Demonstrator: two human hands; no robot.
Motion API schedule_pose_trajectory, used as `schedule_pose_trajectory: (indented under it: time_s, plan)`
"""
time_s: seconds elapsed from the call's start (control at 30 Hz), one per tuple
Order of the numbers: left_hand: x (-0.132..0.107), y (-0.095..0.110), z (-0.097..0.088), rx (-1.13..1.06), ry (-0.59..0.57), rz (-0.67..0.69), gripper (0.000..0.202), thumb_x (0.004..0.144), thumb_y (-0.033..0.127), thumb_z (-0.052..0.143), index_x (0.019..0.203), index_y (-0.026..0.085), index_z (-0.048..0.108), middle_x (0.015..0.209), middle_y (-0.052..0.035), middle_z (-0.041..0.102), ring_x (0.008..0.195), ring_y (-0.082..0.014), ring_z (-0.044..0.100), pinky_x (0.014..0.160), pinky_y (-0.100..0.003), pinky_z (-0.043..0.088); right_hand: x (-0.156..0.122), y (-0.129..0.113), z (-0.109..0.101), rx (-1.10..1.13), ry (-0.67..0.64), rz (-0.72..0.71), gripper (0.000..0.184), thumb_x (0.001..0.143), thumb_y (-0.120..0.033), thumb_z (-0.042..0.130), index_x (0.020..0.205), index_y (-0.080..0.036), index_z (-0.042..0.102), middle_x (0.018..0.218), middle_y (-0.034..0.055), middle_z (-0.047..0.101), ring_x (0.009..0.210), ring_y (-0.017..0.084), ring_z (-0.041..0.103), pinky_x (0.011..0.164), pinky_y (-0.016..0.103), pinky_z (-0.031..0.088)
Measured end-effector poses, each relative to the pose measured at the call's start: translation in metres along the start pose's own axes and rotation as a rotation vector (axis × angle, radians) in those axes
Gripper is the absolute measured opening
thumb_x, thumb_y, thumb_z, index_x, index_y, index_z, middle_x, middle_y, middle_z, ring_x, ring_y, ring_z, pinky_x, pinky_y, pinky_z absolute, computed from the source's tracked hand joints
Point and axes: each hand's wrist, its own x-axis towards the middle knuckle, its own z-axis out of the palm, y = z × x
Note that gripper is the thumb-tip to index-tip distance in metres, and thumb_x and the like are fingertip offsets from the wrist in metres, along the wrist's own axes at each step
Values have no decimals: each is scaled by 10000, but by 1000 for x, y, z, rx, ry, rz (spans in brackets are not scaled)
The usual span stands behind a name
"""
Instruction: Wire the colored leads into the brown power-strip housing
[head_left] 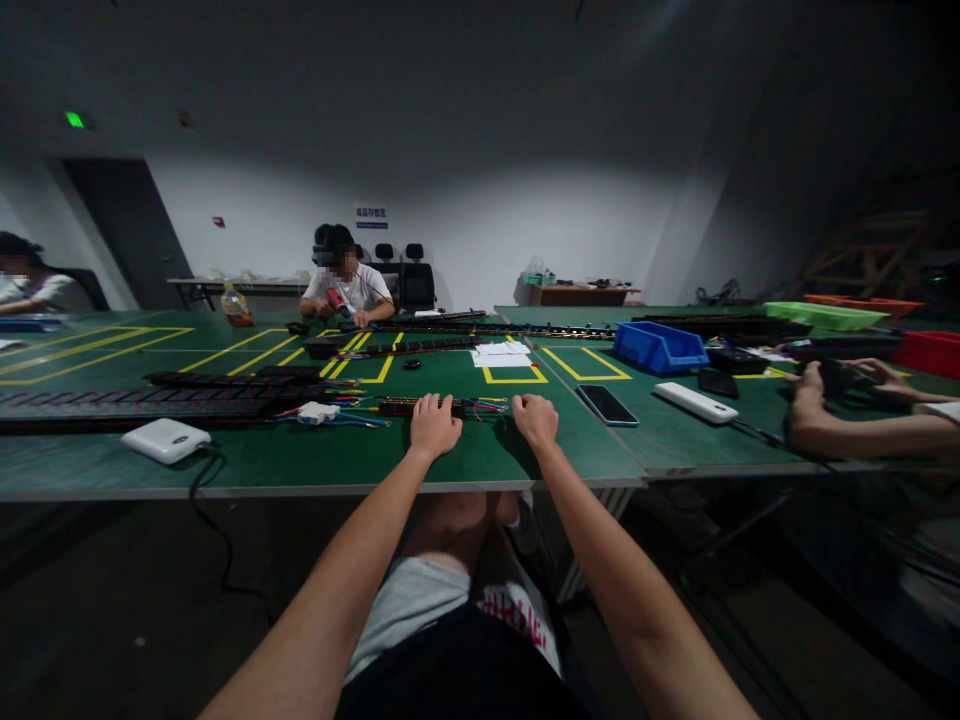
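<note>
Left hand [435, 425] sits at 12 o'clock from the body, palm down and fingers curled over the near edge of a short black terminal strip [420, 406]. It touches the strip, but I cannot tell if it actually clasps it. Right hand [535, 420] is just beside it at 3 o'clock, a loose fist with knuckles up resting on the green table [480, 455]. I cannot tell whether anything is inside it. The strip lies flat on the table, crosswise. Coloured wires [486, 405] fan out of its right end, between the two hands.

A white connector block [319, 412] with more wires lies at 9 o'clock of the left hand. Long black strips [150, 400] run further out that way. A white power bank [166, 439] with a black cable is at 8 o'clock, near the table edge.

A phone [607, 404] lies face up at 3 o'clock of the right hand, with a white bar-shaped device [696, 402] beyond it. A blue bin [660, 346] is at 2 o'clock and white papers [501, 354] at 12.

A co-worker's hands [832, 385] at far 3 o'clock hold something dark. Another person [346, 285] sits across the table at 11 o'clock.
</note>
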Motion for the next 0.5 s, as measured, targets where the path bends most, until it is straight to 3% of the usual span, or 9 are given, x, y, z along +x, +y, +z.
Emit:
schedule_pose_trajectory:
  time_s: [0.17, 0.33, 0.5]
  plan:
    - [0, 0, 2, 4, 8, -5, 518, 942, 314, 503, 1422, 138, 588, 1454, -173, 587, 1402, -331, 478, 1229, -480, 317, 4, 4, 4, 80, -56, -28, 432, 1001, -412, 443, 897, -193, 800, 933, 124, 768, 870, 228, 670, 730, 284, 416]
    - [0, 0, 2, 5, 14, -4, 510, 929, 298, 521, 1407, 135, 593, 1443, -178, 590, 1394, -326, 477, 1222, -468, 314, 10, 9, 12, 250, 50, -194, 365, 974, -415, 513, 927, -167, 777, 934, 101, 762, 850, 213, 646, 732, 275, 424]
    - [0, 0, 2, 7, 16, -5, 491, 919, 291, 526, 1383, 152, 602, 1437, -170, 597, 1384, -323, 481, 1212, -474, 321, 12, 11, 15, 261, 105, -212, 374, 963, -431, 526, 912, -160, 779, 917, 106, 755, 837, 220, 643, 752, 292, 436]
